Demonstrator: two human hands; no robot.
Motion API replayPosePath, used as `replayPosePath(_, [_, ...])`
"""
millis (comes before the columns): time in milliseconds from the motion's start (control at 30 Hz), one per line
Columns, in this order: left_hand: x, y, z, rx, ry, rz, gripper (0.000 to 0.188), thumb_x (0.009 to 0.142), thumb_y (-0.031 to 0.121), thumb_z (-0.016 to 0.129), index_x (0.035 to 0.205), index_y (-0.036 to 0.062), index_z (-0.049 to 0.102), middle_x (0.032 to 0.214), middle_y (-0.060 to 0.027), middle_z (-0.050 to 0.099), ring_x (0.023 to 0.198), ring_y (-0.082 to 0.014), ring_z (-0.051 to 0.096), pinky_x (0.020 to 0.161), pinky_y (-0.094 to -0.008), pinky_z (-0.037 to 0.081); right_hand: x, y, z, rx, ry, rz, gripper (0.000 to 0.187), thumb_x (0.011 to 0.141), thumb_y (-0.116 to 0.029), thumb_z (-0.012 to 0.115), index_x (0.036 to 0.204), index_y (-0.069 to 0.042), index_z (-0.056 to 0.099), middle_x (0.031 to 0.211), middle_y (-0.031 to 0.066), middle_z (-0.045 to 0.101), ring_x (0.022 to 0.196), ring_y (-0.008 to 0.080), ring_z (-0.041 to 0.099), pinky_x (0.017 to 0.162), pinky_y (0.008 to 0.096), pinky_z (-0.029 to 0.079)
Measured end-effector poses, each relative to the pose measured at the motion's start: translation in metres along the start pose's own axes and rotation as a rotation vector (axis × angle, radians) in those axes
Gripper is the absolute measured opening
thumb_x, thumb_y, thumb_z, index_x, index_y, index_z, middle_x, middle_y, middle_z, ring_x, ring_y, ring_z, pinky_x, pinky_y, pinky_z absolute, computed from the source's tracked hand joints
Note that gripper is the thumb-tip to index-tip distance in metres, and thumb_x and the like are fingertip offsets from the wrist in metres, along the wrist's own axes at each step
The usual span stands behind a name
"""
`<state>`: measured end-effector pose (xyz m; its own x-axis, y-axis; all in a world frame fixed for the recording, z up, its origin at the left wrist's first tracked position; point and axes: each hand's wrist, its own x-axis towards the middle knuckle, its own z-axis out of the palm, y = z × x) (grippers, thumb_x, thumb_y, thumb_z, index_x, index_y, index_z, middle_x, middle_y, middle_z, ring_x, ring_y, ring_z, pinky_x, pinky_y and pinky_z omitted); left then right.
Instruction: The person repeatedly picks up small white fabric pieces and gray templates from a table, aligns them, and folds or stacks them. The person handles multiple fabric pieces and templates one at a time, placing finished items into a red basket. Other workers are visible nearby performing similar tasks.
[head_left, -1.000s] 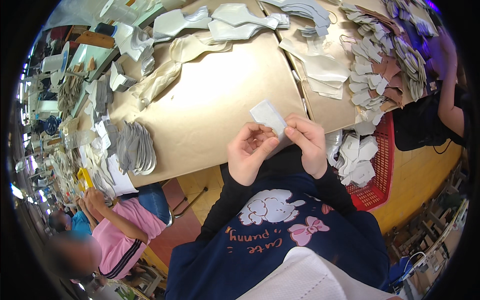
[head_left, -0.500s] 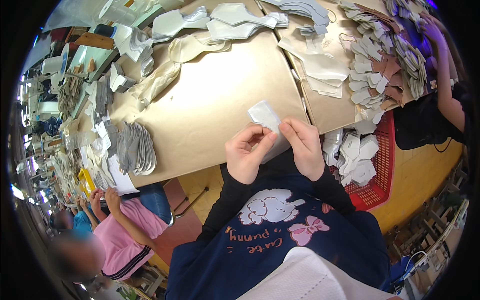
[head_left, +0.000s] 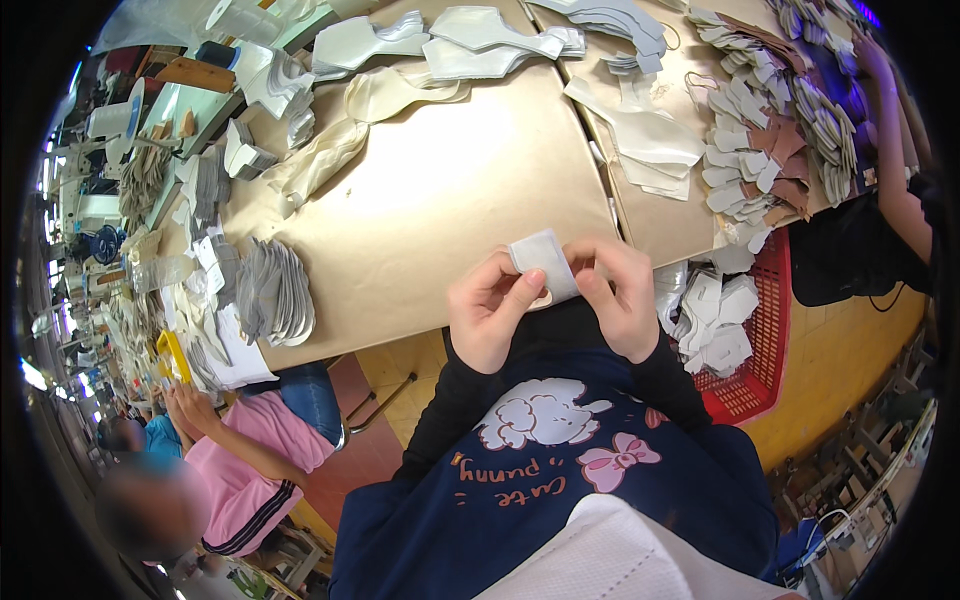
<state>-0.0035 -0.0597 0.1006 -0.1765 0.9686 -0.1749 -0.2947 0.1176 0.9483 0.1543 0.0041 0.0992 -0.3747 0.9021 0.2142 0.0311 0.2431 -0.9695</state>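
Over the near edge of the table, a small pale grey, flat cut piece (head_left: 541, 252) is held upright. My left hand (head_left: 487, 312) pinches its left side, the thumb across its front and the other fingers curled behind. At the piece's right edge, my right hand (head_left: 622, 302) has its thumb and forefinger bent around the border; its other fingers are partly hidden. Under the left thumb shows a small cream-coloured bit of the lower edge. Both forearms are in black sleeves.
Grey stacked pieces (head_left: 274, 292) lie at the table's left; cream pieces (head_left: 320, 165) and silvery pieces (head_left: 490, 45) lie farther back. A red basket (head_left: 765, 335) of white pieces stands at right. Co-workers sit at left, in a pink shirt (head_left: 245, 445), and at far right.
The piece has turned, showing a broader grey face tilted upward. My right thumb and forefinger have shifted from a tight pinch on it to a looser bend at its right edge.
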Motion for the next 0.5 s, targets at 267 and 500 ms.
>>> replayPosePath(267, [-0.0015, -0.0030, 0.0084, 0.130, -0.067, 0.080, 0.009, 0.092, 0.003, 0.067, 0.088, -0.0047, 0.065, 0.084, -0.0087, 0.062, 0.076, -0.0144, 0.060, 0.070, -0.0262, 0.047, 0.0051, -0.0027, 0.0072, -0.159, 0.102, -0.116, 0.018, 0.092, -0.011, 0.067, 0.077, 0.000, 0.065, 0.064, 0.0078, 0.058, 0.056, 0.0196, 0.053, 0.055, 0.0311, 0.038])
replayPosePath(500, [0.0001, -0.0029, 0.0064, 0.276, -0.120, 0.116, 0.014, 0.089, 0.007, 0.070, 0.083, -0.0039, 0.063, 0.076, -0.0104, 0.059, 0.070, -0.0185, 0.056, 0.066, -0.0289, 0.044, -0.0004, -0.0046, 0.0060, 0.377, 0.128, 0.305, 0.025, 0.096, -0.012, 0.064, 0.076, 0.002, 0.061, 0.062, 0.0066, 0.054, 0.055, 0.0133, 0.046, 0.053, 0.0283, 0.035])
